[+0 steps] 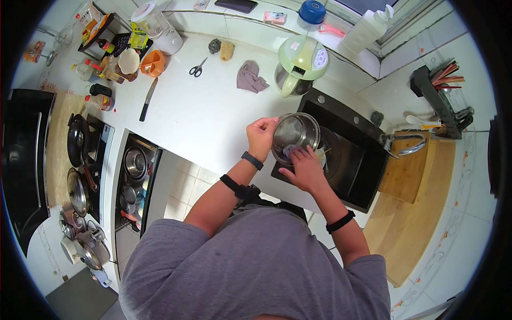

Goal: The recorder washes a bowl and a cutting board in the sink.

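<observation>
My left hand (262, 136) grips the left edge of a shiny round pot (298, 130), tilted over the left end of the black sink (360, 176). Whether it has a handle there is hidden by the fingers. Against the pot's lower inside wall, my right hand (306, 168) presses a crumpled grey-blue cloth or scrubber (290, 151), mostly under the fingertips. Behind that hand, a pale dish (320, 156) with a thin utensil shows partly in the sink. A chrome faucet (408, 146) is mounted at the sink's right side.
A soymilk maker (302, 66) stands behind the sink. On the white counter lie a grey rag (251, 76), scissors (198, 68) and a knife (148, 100). An open drawer (136, 180) holds pots at left. Wooden boards (412, 224) lie to the right.
</observation>
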`<state>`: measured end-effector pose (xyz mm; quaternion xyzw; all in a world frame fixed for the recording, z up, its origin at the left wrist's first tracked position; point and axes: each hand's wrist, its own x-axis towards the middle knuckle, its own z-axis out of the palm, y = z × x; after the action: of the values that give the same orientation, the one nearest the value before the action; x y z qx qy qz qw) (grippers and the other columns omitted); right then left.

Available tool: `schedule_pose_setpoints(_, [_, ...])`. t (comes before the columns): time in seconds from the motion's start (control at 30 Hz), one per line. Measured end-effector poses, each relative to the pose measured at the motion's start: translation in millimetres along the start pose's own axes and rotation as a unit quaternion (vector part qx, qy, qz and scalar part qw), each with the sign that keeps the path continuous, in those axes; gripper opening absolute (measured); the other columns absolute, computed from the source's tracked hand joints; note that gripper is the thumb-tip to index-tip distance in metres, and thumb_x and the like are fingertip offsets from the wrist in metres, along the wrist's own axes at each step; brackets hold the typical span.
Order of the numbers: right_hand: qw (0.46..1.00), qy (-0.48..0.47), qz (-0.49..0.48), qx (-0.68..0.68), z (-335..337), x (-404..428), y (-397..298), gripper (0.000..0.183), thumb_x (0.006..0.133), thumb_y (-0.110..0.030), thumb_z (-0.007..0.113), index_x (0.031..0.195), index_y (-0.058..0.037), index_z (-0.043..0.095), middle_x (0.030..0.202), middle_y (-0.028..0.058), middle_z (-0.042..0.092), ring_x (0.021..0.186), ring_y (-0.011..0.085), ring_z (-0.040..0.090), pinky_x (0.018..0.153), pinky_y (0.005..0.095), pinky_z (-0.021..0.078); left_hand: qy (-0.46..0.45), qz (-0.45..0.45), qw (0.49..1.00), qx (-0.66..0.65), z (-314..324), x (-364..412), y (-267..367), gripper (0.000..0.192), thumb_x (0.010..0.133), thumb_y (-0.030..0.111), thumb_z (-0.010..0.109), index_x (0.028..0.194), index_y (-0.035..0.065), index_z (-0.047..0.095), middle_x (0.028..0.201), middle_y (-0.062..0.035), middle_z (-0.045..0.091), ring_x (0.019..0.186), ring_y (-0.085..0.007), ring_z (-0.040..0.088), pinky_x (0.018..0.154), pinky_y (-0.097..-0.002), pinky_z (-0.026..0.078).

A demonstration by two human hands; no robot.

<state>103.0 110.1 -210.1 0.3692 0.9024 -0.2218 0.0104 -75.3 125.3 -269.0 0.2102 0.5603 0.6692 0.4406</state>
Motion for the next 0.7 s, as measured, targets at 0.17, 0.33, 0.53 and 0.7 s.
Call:
schedule_pose_setpoints(0.17, [0.965,0.001,0.034,0.261,24,2,12,0.048,0.094,-0.031,0.050,0.128,0.0026,0.052,0.127,0.0231,0.055,0.119,0.0315,0.052,0.109,0.0415,0.0307,0.062,-0.082,0.993,-0.063,8,-8,1,0.019,0.088,0.012,0.067,0.075,-0.0014,0.066,0.064,0.0055,0.057,0.056,-0.0012,0.042,0.050,-0.0193,0.033])
schedule_pose_setpoints(0.33, [0.897,0.168,0.126,0.390,0,30,-23,0.034,0.091,-0.012,0.056,0.121,0.0025,0.058,0.106,0.0229,0.065,0.095,0.0166,0.062,0.086,0.0291,0.0455,0.036,-0.039,0.997,-0.061,26,-26,0,0.024,0.093,0.017,0.061,0.073,0.0042,0.061,0.058,0.0053,0.051,0.045,-0.0030,0.041,0.038,-0.0215,0.029])
schedule_pose_setpoints(0.53, [0.903,0.282,0.115,0.303,-6,36,-10,0.019,0.084,-0.010,0.064,0.098,0.0018,0.069,0.085,0.0224,0.067,0.074,0.0313,0.068,0.067,0.0341,0.0514,0.043,0.041,0.991,-0.117,31,-13,-30,0.023,0.095,0.020,0.059,0.077,0.0060,0.060,0.056,0.0041,0.051,0.036,-0.0043,0.037,0.030,-0.0240,0.022])
schedule_pose_setpoints(0.7, [0.960,0.016,0.084,0.266,-10,5,34,0.015,0.074,-0.013,0.069,0.086,-0.0066,0.074,0.078,0.0161,0.068,0.072,0.0332,0.066,0.068,0.0351,0.0518,0.040,-0.090,0.990,-0.103,33,-22,8,0.021,0.094,0.018,0.059,0.079,0.0039,0.063,0.058,0.0030,0.055,0.040,-0.0024,0.038,0.035,-0.0220,0.027])
